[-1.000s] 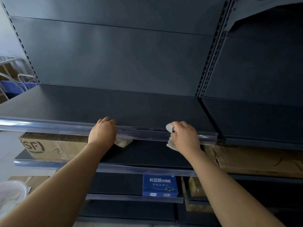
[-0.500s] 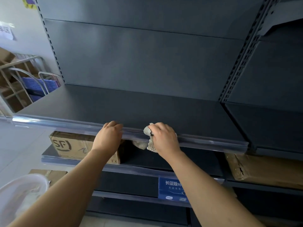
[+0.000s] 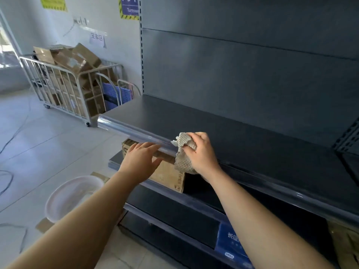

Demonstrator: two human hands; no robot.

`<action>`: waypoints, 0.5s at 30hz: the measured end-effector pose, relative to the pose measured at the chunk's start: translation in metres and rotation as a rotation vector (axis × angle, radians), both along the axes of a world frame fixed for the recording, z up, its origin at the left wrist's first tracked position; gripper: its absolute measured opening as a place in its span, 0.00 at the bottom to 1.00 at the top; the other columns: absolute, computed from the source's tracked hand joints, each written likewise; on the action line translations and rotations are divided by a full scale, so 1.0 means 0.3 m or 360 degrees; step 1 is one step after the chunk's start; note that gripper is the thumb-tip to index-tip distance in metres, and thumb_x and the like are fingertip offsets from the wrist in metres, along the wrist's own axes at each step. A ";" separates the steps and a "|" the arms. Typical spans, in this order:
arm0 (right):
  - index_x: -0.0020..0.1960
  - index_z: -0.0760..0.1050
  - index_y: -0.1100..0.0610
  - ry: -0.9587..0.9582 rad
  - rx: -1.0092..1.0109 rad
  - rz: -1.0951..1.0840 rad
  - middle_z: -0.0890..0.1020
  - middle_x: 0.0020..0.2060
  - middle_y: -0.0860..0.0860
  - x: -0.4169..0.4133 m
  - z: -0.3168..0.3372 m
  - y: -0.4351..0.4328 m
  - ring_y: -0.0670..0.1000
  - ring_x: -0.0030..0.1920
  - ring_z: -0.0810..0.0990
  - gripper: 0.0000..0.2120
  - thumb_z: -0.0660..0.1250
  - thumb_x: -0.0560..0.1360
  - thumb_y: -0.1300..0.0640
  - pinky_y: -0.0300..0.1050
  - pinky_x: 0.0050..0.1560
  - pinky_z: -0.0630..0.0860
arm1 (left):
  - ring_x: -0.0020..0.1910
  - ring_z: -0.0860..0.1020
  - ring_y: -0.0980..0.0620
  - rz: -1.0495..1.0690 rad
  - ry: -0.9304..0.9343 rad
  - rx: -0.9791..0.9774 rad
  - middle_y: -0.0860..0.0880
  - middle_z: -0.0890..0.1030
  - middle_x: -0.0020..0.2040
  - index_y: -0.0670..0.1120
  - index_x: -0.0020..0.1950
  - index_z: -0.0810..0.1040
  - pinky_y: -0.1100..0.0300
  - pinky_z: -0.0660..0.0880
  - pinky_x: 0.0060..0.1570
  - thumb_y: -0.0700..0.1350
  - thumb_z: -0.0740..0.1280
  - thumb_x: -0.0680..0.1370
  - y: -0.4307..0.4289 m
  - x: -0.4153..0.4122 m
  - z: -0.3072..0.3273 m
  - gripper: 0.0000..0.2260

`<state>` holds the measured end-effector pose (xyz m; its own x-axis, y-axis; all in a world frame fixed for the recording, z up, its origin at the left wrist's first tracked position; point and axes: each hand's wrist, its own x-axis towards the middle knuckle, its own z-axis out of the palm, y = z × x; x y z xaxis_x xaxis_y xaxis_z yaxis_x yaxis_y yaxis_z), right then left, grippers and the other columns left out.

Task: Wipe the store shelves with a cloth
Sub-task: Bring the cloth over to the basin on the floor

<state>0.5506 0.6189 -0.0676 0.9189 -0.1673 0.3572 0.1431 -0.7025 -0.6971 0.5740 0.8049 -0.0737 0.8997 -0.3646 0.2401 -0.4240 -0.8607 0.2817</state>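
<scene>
Head view, taken from the left. Saw a metal roll cart (image 3: 64,98) against the wall at far left, heaped with cardboard boxes (image 3: 75,57). Nearer, found a white plastic basin (image 3: 68,199) standing on the tiled floor (image 3: 38,144), just beside the left forearm. Caught the left hand (image 3: 139,162) palm down, fingers straight and slightly spread, fingertips touching the clear plastic strip (image 3: 132,133) along the front edge of the dark grey shelf (image 3: 252,144). Under that hand, noted a brown cardboard box (image 3: 167,177) sitting on the lower shelf (image 3: 116,162).

Just right of the left hand, found the beige waffle-textured cloth (image 3: 183,154) lying over the same front strip, part on the shelf top and part hanging down the front. Saw the right hand (image 3: 202,154) curled round the bunched cloth, gripping it and pressing it against the shelf edge. Found the two hands near each other, not touching.

Farther right, followed the shelf top back to the grey back panel (image 3: 252,74). Low on the right, made out a blue carton (image 3: 231,243) with white print, partly hidden behind the right forearm.
</scene>
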 end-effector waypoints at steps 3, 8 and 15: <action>0.64 0.75 0.55 -0.0053 -0.0287 0.0125 0.72 0.56 0.53 0.071 0.019 0.137 0.53 0.57 0.73 0.18 0.69 0.74 0.58 0.47 0.62 0.71 | 0.67 0.72 0.49 0.0095 -0.0025 -0.0008 0.53 0.75 0.67 0.55 0.67 0.73 0.50 0.64 0.70 0.52 0.64 0.78 0.141 0.022 0.029 0.17; 0.66 0.72 0.52 -0.0063 -0.0562 0.0359 0.74 0.58 0.54 0.193 0.023 0.447 0.55 0.59 0.72 0.19 0.65 0.76 0.59 0.50 0.62 0.70 | 0.68 0.70 0.50 0.0228 -0.0097 0.0123 0.52 0.74 0.68 0.54 0.70 0.70 0.51 0.63 0.69 0.54 0.62 0.78 0.439 0.079 0.030 0.20; 0.69 0.69 0.51 -0.0039 -0.0713 0.0569 0.71 0.61 0.53 0.386 -0.062 0.941 0.54 0.61 0.69 0.19 0.61 0.78 0.58 0.48 0.62 0.68 | 0.68 0.71 0.48 0.0433 -0.0045 0.0253 0.51 0.74 0.68 0.52 0.69 0.71 0.50 0.63 0.69 0.55 0.62 0.78 0.953 0.196 -0.044 0.20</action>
